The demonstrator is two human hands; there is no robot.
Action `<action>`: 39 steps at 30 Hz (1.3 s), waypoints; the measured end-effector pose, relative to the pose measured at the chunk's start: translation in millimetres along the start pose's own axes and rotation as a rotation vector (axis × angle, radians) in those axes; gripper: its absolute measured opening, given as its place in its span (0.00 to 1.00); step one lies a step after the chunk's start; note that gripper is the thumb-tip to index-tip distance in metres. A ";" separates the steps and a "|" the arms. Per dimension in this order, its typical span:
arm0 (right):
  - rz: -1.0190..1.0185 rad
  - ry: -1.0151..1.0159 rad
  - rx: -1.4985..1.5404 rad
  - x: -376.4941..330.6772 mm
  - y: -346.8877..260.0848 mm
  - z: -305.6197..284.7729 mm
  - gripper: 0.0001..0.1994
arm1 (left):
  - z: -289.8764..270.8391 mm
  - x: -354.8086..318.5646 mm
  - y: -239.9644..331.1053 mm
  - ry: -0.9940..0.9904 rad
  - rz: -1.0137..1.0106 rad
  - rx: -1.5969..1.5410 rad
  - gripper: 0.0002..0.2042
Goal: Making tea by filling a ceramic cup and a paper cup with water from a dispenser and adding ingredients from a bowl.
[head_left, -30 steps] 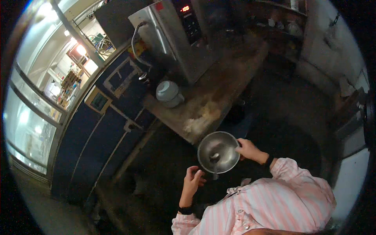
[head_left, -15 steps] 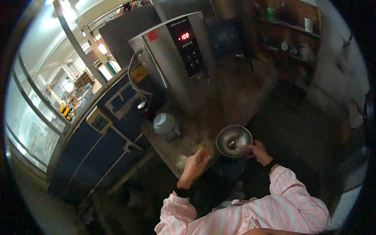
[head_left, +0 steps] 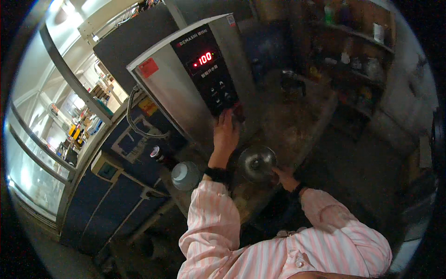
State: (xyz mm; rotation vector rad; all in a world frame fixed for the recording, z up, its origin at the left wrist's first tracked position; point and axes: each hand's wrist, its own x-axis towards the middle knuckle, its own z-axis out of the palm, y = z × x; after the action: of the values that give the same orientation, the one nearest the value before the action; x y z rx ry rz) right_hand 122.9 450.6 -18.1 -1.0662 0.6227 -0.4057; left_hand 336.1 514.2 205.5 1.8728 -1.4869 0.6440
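Reaching up with the left hand [head_left: 226, 135], fingers spread open and loose, fingertips [head_left: 227, 114] against the lower edge of the black control panel [head_left: 210, 74] on the tall steel water boiler [head_left: 195, 83]. No grip closed on anything there; just flat contact, palm facing the machine front. Wearing a dark band at the wrist, pink-and-white striped sleeve [head_left: 211, 218] running down toward six o'clock.

Holding a round metal bowl [head_left: 256, 162] with the right hand [head_left: 285, 179], grip closed on the rim at the bowl's four o'clock side. Sitting just at four o'clock of the left hand, over the worn tabletop [head_left: 297, 125], near the base of the boiler; resting on the surface or hovering just above it, cannot tell. Something small and dark lying at the bowl's centre, too dim to identify.

Standing at eight o'clock of the bowl, beside the left forearm: a pale lidded container [head_left: 185, 176], apart from both hands. Showing a red lit display on the panel, with a red label at the boiler's upper left face. Running a grey hose [head_left: 132, 116] down the boiler's nine o'clock side. Lining the far wall at one o'clock: dim shelves [head_left: 353, 46] with bottles. Filling the nine o'clock rim: bright windows [head_left: 42, 139].
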 end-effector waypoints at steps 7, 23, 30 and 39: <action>-0.197 -0.367 0.389 2.4 17.9 -42.9 0.17 | 20.6 25.4 11.4 -0.161 -0.011 0.133 0.22; 0.110 -0.072 0.153 -55.6 -138.0 -279.1 0.14 | 51.4 -21.8 105.3 -0.194 -0.266 0.467 0.28; 0.258 -0.044 0.061 -47.9 -149.4 -331.4 0.12 | 49.0 -15.7 122.1 -0.193 -0.322 0.498 0.32; 0.345 -0.322 -0.043 -17.6 -128.9 -294.4 0.14 | 54.7 -15.4 125.2 -0.171 -0.388 0.513 0.33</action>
State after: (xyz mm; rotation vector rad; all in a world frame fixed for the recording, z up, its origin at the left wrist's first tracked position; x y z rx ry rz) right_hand -83.3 204.3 2.9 -1.0146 0.5146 0.0797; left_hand 209.8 465.6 181.4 2.5787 -1.0644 0.7361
